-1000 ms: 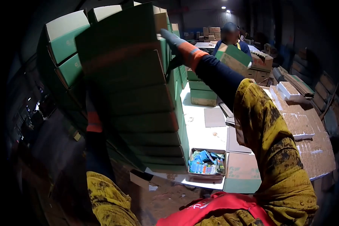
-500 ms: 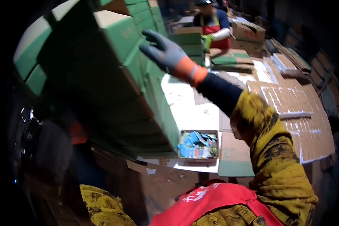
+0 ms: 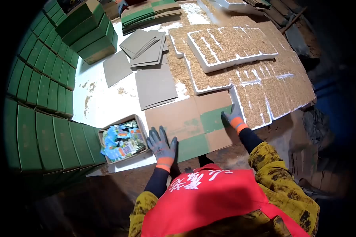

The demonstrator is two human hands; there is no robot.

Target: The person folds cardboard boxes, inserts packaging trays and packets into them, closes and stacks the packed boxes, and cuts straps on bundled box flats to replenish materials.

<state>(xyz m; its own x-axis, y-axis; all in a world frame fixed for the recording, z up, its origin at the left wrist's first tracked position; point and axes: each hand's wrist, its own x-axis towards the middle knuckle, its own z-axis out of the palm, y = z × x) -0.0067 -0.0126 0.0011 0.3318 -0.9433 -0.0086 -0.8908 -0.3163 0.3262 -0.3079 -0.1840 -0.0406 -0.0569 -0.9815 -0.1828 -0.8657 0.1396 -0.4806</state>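
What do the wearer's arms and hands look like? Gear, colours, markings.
Left hand and right hand: matching grey gloves with darker fingers and bright orange cuffs. Above those, dark, close-fitting undersleeves, then loose, wrinkled yellow oversleeves with blackish blotches. No cables visible on the arms.

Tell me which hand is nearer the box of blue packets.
Left. The left hand is just right of the box of blue packets; the right hand is farther right, across the flattened cardboard, at its far edge.
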